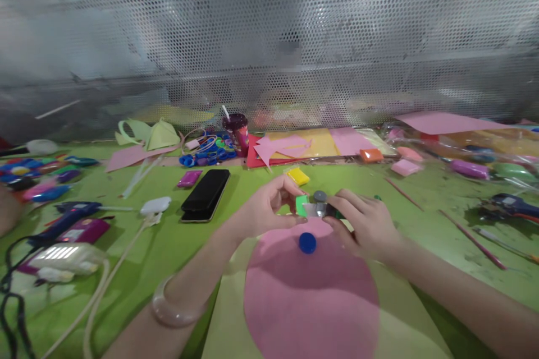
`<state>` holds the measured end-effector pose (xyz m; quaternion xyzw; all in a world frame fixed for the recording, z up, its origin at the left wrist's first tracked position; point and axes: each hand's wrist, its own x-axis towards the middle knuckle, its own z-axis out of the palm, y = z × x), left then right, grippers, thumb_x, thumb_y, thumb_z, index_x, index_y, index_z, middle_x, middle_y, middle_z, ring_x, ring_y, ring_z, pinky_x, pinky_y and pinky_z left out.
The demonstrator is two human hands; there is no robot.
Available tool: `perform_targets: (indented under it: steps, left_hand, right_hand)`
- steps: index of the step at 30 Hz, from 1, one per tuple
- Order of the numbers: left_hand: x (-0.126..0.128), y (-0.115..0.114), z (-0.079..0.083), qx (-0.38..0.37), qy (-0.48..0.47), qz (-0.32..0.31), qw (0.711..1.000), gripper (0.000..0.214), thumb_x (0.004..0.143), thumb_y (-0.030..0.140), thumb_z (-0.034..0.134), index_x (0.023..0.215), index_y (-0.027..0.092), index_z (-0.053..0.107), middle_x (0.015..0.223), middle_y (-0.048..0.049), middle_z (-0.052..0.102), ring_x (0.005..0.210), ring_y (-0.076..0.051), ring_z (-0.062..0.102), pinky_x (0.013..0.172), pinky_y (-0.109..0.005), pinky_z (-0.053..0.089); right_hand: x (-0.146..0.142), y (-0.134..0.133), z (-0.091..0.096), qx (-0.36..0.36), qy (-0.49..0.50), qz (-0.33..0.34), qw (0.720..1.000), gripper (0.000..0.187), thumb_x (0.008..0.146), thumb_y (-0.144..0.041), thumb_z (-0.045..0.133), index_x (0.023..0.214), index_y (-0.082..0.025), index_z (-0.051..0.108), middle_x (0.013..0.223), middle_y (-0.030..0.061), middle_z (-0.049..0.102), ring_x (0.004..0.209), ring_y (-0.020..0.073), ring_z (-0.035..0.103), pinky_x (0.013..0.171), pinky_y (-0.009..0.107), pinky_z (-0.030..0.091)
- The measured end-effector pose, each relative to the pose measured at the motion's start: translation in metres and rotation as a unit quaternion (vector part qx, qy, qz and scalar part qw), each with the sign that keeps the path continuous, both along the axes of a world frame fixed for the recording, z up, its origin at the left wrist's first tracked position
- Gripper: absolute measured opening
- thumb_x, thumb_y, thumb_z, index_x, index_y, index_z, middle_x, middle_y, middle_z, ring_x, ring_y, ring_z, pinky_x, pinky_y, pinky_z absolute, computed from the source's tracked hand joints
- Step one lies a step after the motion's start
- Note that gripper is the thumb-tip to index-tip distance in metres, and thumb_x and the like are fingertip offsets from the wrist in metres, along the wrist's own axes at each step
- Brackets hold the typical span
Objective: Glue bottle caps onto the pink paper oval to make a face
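Note:
My left hand (265, 207) and my right hand (362, 224) meet at the far edge of a pink paper circle (311, 297). Together they pinch a small silvery tool with a grey knob (319, 205) and a green piece (301, 205) at its left end. My left fingers are curled on the green end. My right hand is closed over the tool's right end. A small blue cap (307, 242) lies on the pink circle just below the hands. The circle rests on a pale yellow-green sheet (416, 320).
On the green table (168, 235) lie a black phone (206, 193), a yellow block (298, 176), a dark cup (237, 132), coloured paper sheets (303, 146), a blue glue gun (69, 216) with cables at left and thin sticks (471, 238) at right. A perforated metal screen (269, 50) closes the back.

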<state>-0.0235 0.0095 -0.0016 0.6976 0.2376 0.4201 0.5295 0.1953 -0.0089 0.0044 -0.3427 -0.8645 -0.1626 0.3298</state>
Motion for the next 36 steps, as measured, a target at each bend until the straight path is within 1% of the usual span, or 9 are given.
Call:
perform_targets:
  steps: [4, 6, 9, 11, 16, 24, 28, 32, 36]
  left_hand:
    - [0.004, -0.002, -0.003, -0.026, -0.003, -0.050, 0.998, 0.034, 0.067, 0.022, 0.076, 0.091, 0.019, 0.052, 0.091, -0.0029, 0.057, 0.082, -0.014, 0.055, 0.077, -0.032, 0.043]
    - [0.005, -0.002, -0.003, -0.029, -0.014, -0.036, 0.999, 0.035, 0.067, 0.022, 0.076, 0.091, 0.019, 0.051, 0.086, -0.0017, 0.058, 0.080, -0.014, 0.056, 0.076, -0.031, 0.043]
    - [0.004, 0.000, -0.002, -0.008, -0.043, 0.006, 0.999, 0.037, 0.065, 0.024, 0.077, 0.089, 0.019, 0.050, 0.085, -0.0005, 0.057, 0.079, -0.013, 0.055, 0.075, -0.030, 0.042]
    - [0.003, 0.002, -0.002, 0.009, -0.051, 0.015, 0.999, 0.038, 0.064, 0.026, 0.078, 0.089, 0.020, 0.050, 0.090, -0.0015, 0.058, 0.081, -0.014, 0.056, 0.076, -0.030, 0.042]
    - [0.004, 0.000, -0.001, 0.012, -0.031, 0.004, 0.999, 0.038, 0.065, 0.025, 0.078, 0.090, 0.019, 0.050, 0.097, -0.0046, 0.060, 0.084, -0.015, 0.056, 0.078, -0.031, 0.044]
    - [0.005, -0.003, 0.000, -0.017, -0.055, -0.017, 0.998, 0.035, 0.065, 0.016, 0.076, 0.088, 0.019, 0.050, 0.094, -0.0019, 0.059, 0.084, -0.013, 0.055, 0.078, -0.030, 0.043]
    - [0.006, -0.003, -0.001, -0.010, -0.062, -0.026, 0.998, 0.034, 0.066, 0.015, 0.075, 0.089, 0.020, 0.051, 0.095, -0.0018, 0.060, 0.083, -0.013, 0.056, 0.078, -0.031, 0.043]
    - [0.011, -0.008, -0.002, -0.002, -0.076, -0.034, 0.997, 0.031, 0.066, 0.012, 0.075, 0.086, 0.019, 0.053, 0.094, -0.0018, 0.061, 0.084, -0.013, 0.057, 0.079, -0.030, 0.043]
    - [0.012, -0.009, -0.003, -0.018, -0.057, -0.040, 0.997, 0.032, 0.066, 0.013, 0.075, 0.091, 0.018, 0.056, 0.093, -0.0031, 0.063, 0.085, -0.014, 0.059, 0.081, -0.032, 0.043]
  right_hand:
    - [0.013, 0.010, 0.006, 0.009, 0.084, -0.059, 0.995, 0.017, 0.092, -0.027, 0.037, 0.092, -0.019, 0.052, 0.076, 0.0072, 0.062, 0.061, 0.0162, 0.057, 0.050, 0.026, 0.039]
    - [0.017, 0.011, 0.009, 0.035, 0.097, -0.056, 0.993, 0.016, 0.091, -0.027, 0.037, 0.093, -0.020, 0.051, 0.077, 0.0078, 0.062, 0.065, 0.0174, 0.058, 0.053, 0.026, 0.040]
    - [0.014, 0.007, 0.008, 0.051, 0.058, -0.020, 0.997, 0.015, 0.091, -0.026, 0.037, 0.092, -0.020, 0.051, 0.072, 0.0056, 0.060, 0.058, 0.0150, 0.054, 0.050, 0.025, 0.038]
    - [0.010, 0.002, 0.006, 0.053, 0.011, 0.007, 0.999, 0.017, 0.091, -0.026, 0.036, 0.091, -0.019, 0.052, 0.071, 0.0050, 0.060, 0.055, 0.0143, 0.053, 0.047, 0.025, 0.035]
    - [0.004, -0.003, 0.006, 0.067, -0.049, 0.039, 0.996, 0.026, 0.092, -0.029, 0.034, 0.087, -0.017, 0.056, 0.071, 0.0063, 0.062, 0.053, 0.0140, 0.051, 0.046, 0.025, 0.033]
    - [0.002, -0.003, 0.007, 0.071, -0.057, 0.039, 0.995, 0.028, 0.094, -0.028, 0.033, 0.086, -0.015, 0.056, 0.072, 0.0072, 0.063, 0.054, 0.0136, 0.053, 0.046, 0.025, 0.034]
    - [0.000, -0.004, 0.006, 0.064, -0.045, 0.036, 0.996, 0.026, 0.093, -0.029, 0.035, 0.087, -0.015, 0.055, 0.071, 0.0064, 0.062, 0.053, 0.0132, 0.052, 0.045, 0.024, 0.033]
    - [0.003, 0.000, 0.004, 0.028, -0.010, 0.012, 0.999, 0.020, 0.092, -0.026, 0.038, 0.088, -0.016, 0.054, 0.070, 0.0037, 0.060, 0.049, 0.0116, 0.050, 0.044, 0.023, 0.033]
    - [0.011, 0.007, 0.001, 0.065, 0.062, 0.035, 0.995, 0.013, 0.091, -0.024, 0.039, 0.091, -0.018, 0.050, 0.070, 0.0028, 0.056, 0.054, 0.0125, 0.050, 0.047, 0.022, 0.036]
